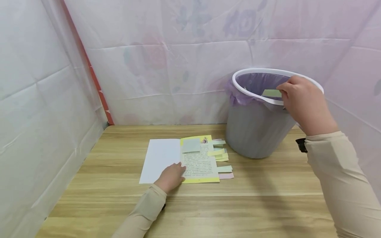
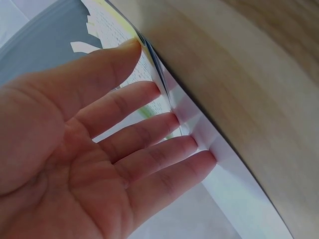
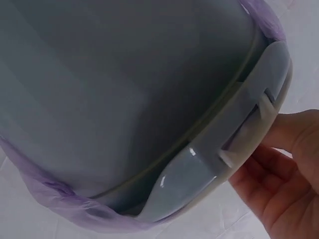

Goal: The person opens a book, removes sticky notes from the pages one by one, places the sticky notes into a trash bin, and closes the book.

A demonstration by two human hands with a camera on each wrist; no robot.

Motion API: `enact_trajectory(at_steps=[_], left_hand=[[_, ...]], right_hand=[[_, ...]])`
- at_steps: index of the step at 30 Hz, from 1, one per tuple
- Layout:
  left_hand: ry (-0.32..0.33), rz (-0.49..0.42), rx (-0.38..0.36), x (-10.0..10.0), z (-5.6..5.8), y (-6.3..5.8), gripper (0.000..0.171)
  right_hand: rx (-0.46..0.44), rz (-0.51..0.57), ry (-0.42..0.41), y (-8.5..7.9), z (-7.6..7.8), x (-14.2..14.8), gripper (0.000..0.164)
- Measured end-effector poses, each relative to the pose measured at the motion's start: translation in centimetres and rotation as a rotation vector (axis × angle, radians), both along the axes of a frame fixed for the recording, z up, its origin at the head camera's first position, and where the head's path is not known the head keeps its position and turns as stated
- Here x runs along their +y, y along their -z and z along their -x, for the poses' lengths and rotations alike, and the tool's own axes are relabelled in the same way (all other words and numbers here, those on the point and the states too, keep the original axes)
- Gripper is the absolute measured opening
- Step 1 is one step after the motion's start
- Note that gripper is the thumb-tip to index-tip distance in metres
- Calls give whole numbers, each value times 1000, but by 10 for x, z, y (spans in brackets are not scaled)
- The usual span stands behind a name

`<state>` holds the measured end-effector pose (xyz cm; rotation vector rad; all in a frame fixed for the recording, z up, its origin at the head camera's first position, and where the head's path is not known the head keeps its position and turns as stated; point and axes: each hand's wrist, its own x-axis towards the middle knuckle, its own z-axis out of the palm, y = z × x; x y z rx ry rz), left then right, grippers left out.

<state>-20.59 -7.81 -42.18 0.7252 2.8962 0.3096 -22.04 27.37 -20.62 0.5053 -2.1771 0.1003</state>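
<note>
Open book, marker slips and lined bin, with one slip held over the bin

Book, lying open on the table [image 1: 119, 205]: blank white page [image 1: 159, 161] at left. Left hand [image 1: 171, 177]: fingers extended, grasping nothing, tips resting on the book along the fold. Printed page [image 1: 200, 168], yellow-bordered: pale green note [image 1: 191, 145] lying across its upper part. Paper tabs [image 1: 221, 158], green, yellow and pink, jutting from the right edge. Wastebasket [image 1: 253, 132], grey, white-rimmed, standing on the table right of the book; purple liner [image 1: 235, 97] folded over its rim. Green slip [image 1: 271, 93], at the basket's mouth, pinched between thumb and fingers of the right hand [image 1: 308, 100]; the right wrist view hides the slip behind the rim.

Step in hand, by judgement: discarding the green slip while the left hand steadies the book. The next move appears to call for loosening the pinch with the slip inside the rim, the pages kept flat.
</note>
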Motion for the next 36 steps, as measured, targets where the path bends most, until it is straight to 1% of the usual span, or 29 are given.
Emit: enact_trajectory(at_steps=[5, 7, 11, 13, 16, 17, 20, 22, 24, 27, 29, 31, 33, 36], left_hand=[[-8, 9, 2, 0, 1, 0, 43], [-16, 17, 6, 0, 1, 0, 43], [-31, 18, 3, -2, 1, 0, 43], [-34, 15, 1, -3, 1, 0, 43], [-35, 18, 1, -4, 0, 1, 43], [-34, 18, 6, -4, 0, 1, 43], [-36, 10, 12, -2, 1, -1, 42], [-34, 7, 15, 1, 0, -1, 42], [-30, 8, 19, 4, 0, 1, 42], [-27, 23, 29, 8, -2, 3, 41], [-24, 33, 40, 11, -2, 4, 41], [-26, 38, 42, 13, -2, 4, 41], [-25, 48, 45, 14, -2, 3, 42], [-27, 58, 45, 16, -2, 2, 42]], right_hand=[[-80, -8, 19, -4, 3, 1, 10], [-87, -3, 16, -5, 4, 0, 10], [-65, 5, -9, -7, 4, -7, 9], [-38, 12, -42, -7, 2, -14, 9], [-1, 26, -94, -5, -4, -29, 11], [16, 24, -120, -3, -7, -35, 11], [25, 15, -205, 6, -15, -56, 16], [21, -9, -278, 18, -15, -71, 20], [0, -48, -343, 37, -12, -88, 24], [-51, -136, -421, 73, -2, -115, 23], [-97, -200, -445, 100, 6, -131, 20], [-166, -266, -433, 126, 15, -145, 15], [-239, -322, -396, 148, 25, -155, 10], [-368, -401, -306, 174, 37, -165, 7]])
